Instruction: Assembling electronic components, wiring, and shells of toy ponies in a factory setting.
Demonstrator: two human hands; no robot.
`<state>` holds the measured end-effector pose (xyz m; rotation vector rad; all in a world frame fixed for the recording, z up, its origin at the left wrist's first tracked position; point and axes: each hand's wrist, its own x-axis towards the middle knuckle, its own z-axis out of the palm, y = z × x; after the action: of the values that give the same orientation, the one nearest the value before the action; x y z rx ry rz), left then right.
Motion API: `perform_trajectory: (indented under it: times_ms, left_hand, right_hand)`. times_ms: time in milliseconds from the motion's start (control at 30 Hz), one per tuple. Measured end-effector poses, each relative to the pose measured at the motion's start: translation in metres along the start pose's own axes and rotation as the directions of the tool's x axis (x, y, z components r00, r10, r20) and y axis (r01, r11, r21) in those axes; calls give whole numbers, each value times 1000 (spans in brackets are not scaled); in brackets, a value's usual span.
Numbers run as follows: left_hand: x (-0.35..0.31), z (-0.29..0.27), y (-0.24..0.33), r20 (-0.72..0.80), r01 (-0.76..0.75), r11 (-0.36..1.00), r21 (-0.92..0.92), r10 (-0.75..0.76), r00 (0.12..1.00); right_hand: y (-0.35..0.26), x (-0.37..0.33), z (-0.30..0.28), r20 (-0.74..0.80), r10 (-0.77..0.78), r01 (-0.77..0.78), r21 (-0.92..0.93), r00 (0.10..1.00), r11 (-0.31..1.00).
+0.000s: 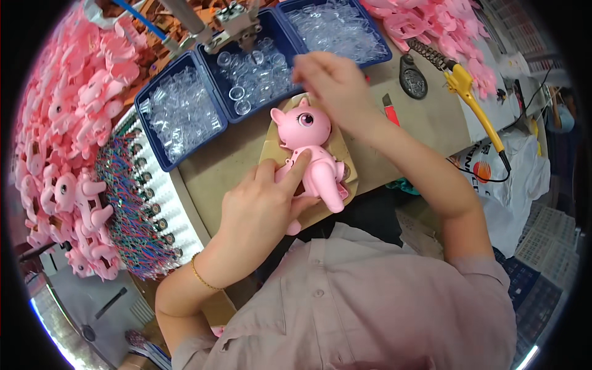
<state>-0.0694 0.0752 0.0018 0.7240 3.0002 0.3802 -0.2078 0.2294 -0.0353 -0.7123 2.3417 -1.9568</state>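
Note:
A pink toy pony figure (320, 169) with a large painted eye lies on a tan block-like fixture (271, 148) on the bench. My left hand (262, 194) grips its body, thumb and fingers pressed against the side. Above the pony's head, my right hand (336, 86) hovers close to the rim of the blue bins, its fingers curled together; whatever they may hold is hidden. Beyond it, the middle blue bin (206, 77) holds clear round plastic pieces (262, 74). More small clear plastic parts fill the left bin (185, 114) and the right bin (336, 28).
Pink toy parts (92, 92) are heaped on the left, with more pink pieces (425, 21) at the far right. Bundled coloured wires (132, 216) lie at left. A yellow-handled soldering iron (475, 105), a dark oval object (413, 77) and a red cutter (390, 111) are at right. A metal press (231, 28) stands behind.

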Motion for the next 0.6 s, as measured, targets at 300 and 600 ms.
perform_trajectory:
  times_ms: [300, 600]
  left_hand:
    - [5, -5, 0, 77, 106, 993, -52, -102, 992]
    - [11, -8, 2, 211, 285, 913, -291, -229, 950]
  right_hand:
    - [-1, -43, -51, 203, 156, -83, -329, 967, 941]
    - [10, -1, 7, 547, -77, 425, -546, 833, 722]
